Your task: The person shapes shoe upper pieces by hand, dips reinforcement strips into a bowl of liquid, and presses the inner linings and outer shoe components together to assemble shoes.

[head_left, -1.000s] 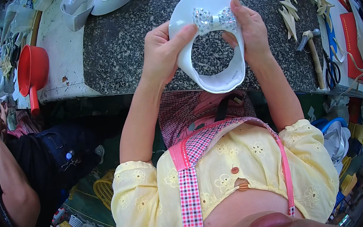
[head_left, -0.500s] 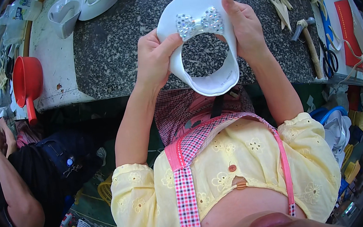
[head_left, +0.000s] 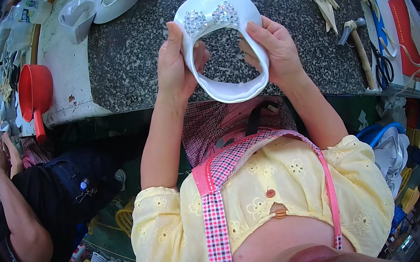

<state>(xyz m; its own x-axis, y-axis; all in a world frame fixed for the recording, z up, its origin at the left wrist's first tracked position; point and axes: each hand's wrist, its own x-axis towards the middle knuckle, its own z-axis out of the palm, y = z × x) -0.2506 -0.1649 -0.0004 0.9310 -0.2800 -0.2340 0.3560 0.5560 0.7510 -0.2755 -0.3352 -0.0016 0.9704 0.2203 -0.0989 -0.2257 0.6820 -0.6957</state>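
Note:
Between my two hands is a white shoe upper [head_left: 258, 80], a closed band with a wide opening in its middle. A glittering rhinestone bow [head_left: 210, 18] decorates its broad far end. My left hand [head_left: 174, 64] is closed on the left side, thumb outside and fingertips showing through the opening. On the right side, my right hand [head_left: 274, 47] grips the band, with its thumb lying on top and fingers curled behind. The upper is held above the near part of a dark speckled stone slab [head_left: 131, 62].
More white uppers [head_left: 78, 13] lie at the far left. A red scoop [head_left: 35, 95] rests on the left edge. Cream pointed strips [head_left: 325, 4], a hammer [head_left: 360, 49], scissors [head_left: 384, 67] and a red strip [head_left: 402, 29] lie right. A co-worker [head_left: 25, 206] is at left.
Both hands have shifted the shoe upper a little left and turned it slightly. My left thumb has moved off the bow's side to the outer edge; my right thumb now lies lower.

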